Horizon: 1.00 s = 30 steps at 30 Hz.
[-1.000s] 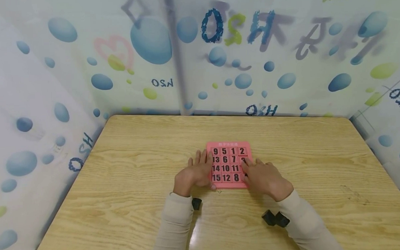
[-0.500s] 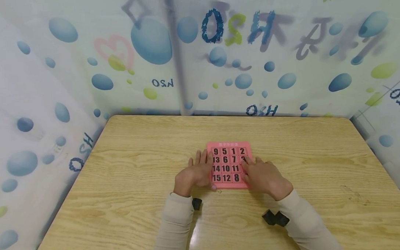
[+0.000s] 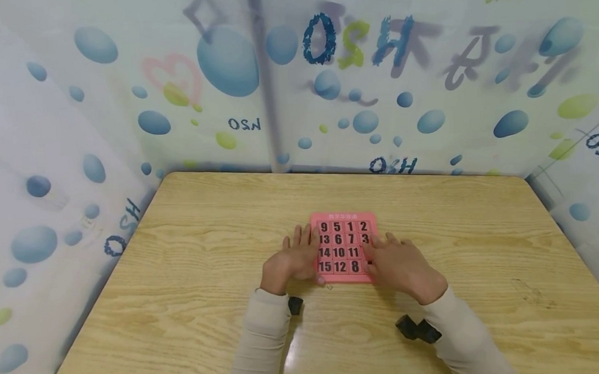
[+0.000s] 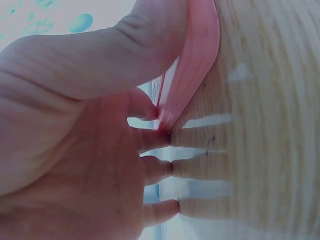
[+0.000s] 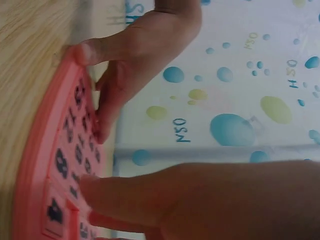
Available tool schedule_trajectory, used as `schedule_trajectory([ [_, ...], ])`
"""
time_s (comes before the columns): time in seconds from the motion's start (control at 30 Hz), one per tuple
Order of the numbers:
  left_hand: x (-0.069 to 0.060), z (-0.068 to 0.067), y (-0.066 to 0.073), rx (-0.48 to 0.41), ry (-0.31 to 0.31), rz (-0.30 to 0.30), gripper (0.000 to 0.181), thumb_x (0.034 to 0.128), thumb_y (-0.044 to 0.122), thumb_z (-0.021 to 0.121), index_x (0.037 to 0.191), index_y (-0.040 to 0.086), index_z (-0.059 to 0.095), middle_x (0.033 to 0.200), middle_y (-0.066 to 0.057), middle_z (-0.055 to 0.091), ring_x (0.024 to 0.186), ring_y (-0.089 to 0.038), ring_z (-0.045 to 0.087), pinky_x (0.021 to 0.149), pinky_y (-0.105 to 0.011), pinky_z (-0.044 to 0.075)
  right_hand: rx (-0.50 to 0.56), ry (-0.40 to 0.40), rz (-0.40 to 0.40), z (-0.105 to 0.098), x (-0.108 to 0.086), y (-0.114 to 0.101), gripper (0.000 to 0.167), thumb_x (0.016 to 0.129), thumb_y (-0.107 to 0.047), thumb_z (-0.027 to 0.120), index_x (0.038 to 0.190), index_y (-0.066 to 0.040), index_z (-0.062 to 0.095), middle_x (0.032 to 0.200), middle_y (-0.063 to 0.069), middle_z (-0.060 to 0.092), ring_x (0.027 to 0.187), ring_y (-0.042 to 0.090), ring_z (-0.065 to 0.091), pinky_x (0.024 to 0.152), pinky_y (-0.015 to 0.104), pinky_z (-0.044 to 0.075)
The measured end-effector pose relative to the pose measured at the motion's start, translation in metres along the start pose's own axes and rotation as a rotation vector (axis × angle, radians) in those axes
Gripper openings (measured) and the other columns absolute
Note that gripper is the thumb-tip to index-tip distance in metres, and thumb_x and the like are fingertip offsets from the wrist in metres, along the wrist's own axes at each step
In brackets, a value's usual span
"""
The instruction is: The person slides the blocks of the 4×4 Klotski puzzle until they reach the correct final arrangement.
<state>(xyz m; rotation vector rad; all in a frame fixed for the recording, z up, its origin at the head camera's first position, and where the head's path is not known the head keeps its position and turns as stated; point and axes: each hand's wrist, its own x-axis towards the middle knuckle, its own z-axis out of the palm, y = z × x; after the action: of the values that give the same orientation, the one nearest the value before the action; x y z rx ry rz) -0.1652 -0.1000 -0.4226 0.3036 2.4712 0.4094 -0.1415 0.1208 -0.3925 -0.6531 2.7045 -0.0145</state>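
Hold, left: left hand (image 3: 293, 261) set wide, fingers spread; thumb against the near left corner of the number-tile puzzle (image 3: 344, 278), index at its left edge.
Hold, right: right hand (image 3: 398, 263) wrapped round nothing; thumb and fingertips over the right-hand columns. Which tile takes pressure: cannot tell.
Tiles: tile 3 (image 3: 365, 238) and tile 4 (image 5: 54, 211), gap between. Probably light, smooth, quick to slide; suit a gentle fingertip push, square to the rows.
Frame: pink, looks stiff, plastic-like; likely light enough to skid. Best held at corner and side edges, off the tile faces.
Location: puzzle flat on wooden table (image 3: 222, 239), between both hands.
Backdrop: bubble-printed curtain (image 3: 296, 99) behind.
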Motion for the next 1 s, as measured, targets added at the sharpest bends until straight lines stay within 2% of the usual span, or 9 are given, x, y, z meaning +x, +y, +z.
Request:
schedule_trajectory([
  [0.17, 0.000, 0.000, 0.000, -0.009, 0.005, -0.002, 0.118, 0.0794, 0.035, 0.081, 0.160, 0.008, -0.001, 0.166, -0.014, -0.012, 0.152, -0.032, -0.014, 0.123, -0.052, 0.000, -0.042, -0.077, -0.057, -0.007, -0.013, -0.004, 0.042, 0.099, -0.032, 0.060, 0.137, -0.016, 0.062, 0.142, 0.016, 0.056, 0.131, 0.047, 0.049, 0.099, 0.062, 0.044],
  [0.37, -0.001, 0.000, 0.000, -0.012, 0.009, 0.003, 0.117, 0.0794, 0.035, 0.081, 0.160, 0.008, 0.000, 0.166, -0.014, -0.011, 0.152, -0.032, -0.014, 0.123, -0.053, 0.000, -0.098, -0.093, -0.099, -0.007, -0.019, -0.009, 0.033, 0.098, -0.029, 0.062, 0.126, -0.015, 0.069, 0.126, 0.013, 0.066, 0.122, 0.042, 0.057, 0.095, 0.061, 0.047],
  [0.53, -0.001, 0.000, 0.000, -0.011, 0.010, 0.005, 0.117, 0.0792, 0.035, 0.081, 0.160, 0.007, 0.001, 0.166, -0.014, -0.011, 0.152, -0.033, -0.014, 0.123, -0.053, 0.000, -0.072, -0.101, -0.103, -0.005, -0.019, -0.014, 0.031, 0.095, -0.026, 0.064, 0.121, -0.011, 0.069, 0.114, 0.013, 0.067, 0.111, 0.038, 0.061, 0.092, 0.061, 0.048],
  [0.63, -0.001, 0.000, 0.001, -0.011, 0.009, 0.004, 0.118, 0.0792, 0.035, 0.081, 0.160, 0.008, 0.000, 0.166, -0.014, -0.011, 0.152, -0.033, -0.014, 0.123, -0.053, 0.000, -0.035, -0.108, -0.097, -0.003, -0.018, -0.016, 0.033, 0.095, -0.023, 0.063, 0.122, -0.005, 0.068, 0.117, 0.017, 0.066, 0.114, 0.039, 0.061, 0.094, 0.062, 0.047],
  [0.73, -0.001, -0.001, 0.000, -0.010, 0.008, 0.003, 0.118, 0.0794, 0.035, 0.081, 0.160, 0.008, 0.000, 0.166, -0.014, -0.011, 0.152, -0.033, -0.015, 0.123, -0.052, -0.001, -0.014, -0.122, -0.083, -0.002, -0.018, -0.020, 0.039, 0.095, -0.021, 0.061, 0.127, 0.000, 0.065, 0.132, 0.024, 0.060, 0.126, 0.043, 0.054, 0.100, 0.063, 0.043],
  [1.0, -0.001, -0.001, 0.000, -0.019, -0.001, 0.004, 0.118, 0.0796, 0.035, 0.080, 0.160, 0.008, -0.001, 0.166, -0.014, -0.012, 0.152, -0.032, -0.016, 0.123, -0.052, -0.002, -0.047, -0.156, -0.040, 0.000, -0.018, -0.028, 0.041, 0.098, -0.013, 0.053, 0.134, 0.006, 0.057, 0.142, 0.028, 0.051, 0.134, 0.043, 0.047, 0.104, 0.060, 0.041],
])
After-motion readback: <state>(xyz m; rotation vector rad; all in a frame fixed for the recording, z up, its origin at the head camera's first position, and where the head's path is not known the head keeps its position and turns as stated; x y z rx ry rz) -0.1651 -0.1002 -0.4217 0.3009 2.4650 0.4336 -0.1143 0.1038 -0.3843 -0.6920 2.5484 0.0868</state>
